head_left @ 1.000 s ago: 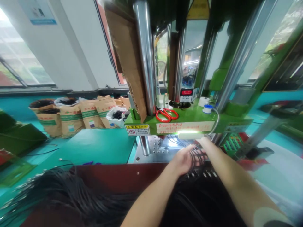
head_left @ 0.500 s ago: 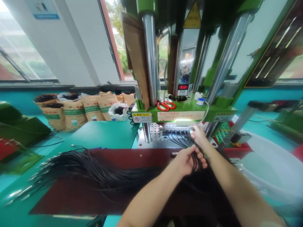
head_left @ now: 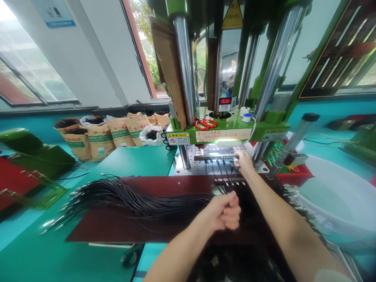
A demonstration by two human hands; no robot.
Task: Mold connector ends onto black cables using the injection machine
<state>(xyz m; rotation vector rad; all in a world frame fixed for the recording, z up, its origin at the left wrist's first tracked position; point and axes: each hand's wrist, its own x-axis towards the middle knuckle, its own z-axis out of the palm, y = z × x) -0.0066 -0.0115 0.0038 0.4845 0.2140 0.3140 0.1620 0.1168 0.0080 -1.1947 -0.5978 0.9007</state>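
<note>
My left hand (head_left: 226, 212) is closed in a fist above the brown board, with black cables (head_left: 225, 172) running down into it from the press. My right hand (head_left: 244, 163) grips the right end of a metal mould (head_left: 216, 153) on the perforated steel press bed. Several cable ends sit along the front edge of the mould. The fingertips of my right hand are partly hidden behind its knuckles. A thick bundle of black cables (head_left: 141, 201) lies across the brown board (head_left: 96, 227), left of my left hand.
Over the mould hangs the green press head (head_left: 188, 138), with red-handled scissors (head_left: 206, 124) and a blue-and-white spool (head_left: 247, 117) on it. Chrome columns (head_left: 184, 70) flank the bed. A red bin (head_left: 296, 172) and large white tub (head_left: 329, 196) stand right; paper sacks (head_left: 100, 137) stand left.
My left hand has drawn down and toward me, its fingers now closed into a fist, and the cables are more stretched. My right hand stays at the mould's end. The view has shifted slightly.
</note>
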